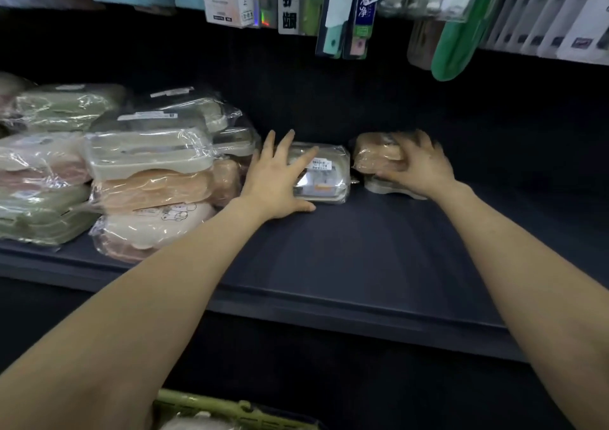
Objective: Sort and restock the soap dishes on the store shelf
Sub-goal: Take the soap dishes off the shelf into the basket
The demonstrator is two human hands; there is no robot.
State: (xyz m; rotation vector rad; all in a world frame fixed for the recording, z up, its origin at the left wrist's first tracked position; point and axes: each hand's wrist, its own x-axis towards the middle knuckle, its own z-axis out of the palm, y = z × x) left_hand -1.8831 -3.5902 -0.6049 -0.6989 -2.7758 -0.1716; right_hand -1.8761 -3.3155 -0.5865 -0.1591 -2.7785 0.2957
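Look at the left fingers (271, 144), spread wide and straight, the left hand (280, 182) laid flat against a clear-wrapped soap dish (329, 179) mid-shelf, thumb down in front of it. Over there the right fingers (420, 144) curl over a peach soap dish (372, 156); the right hand (423, 171), blurred, grips it above a grey dish (384, 187). Just left sit stacked soap dishes (148, 179) in green, peach and cream, all on the dark shelf (362, 265). Overhead hang packets (346, 11), and a green basket (230, 408) sits below.
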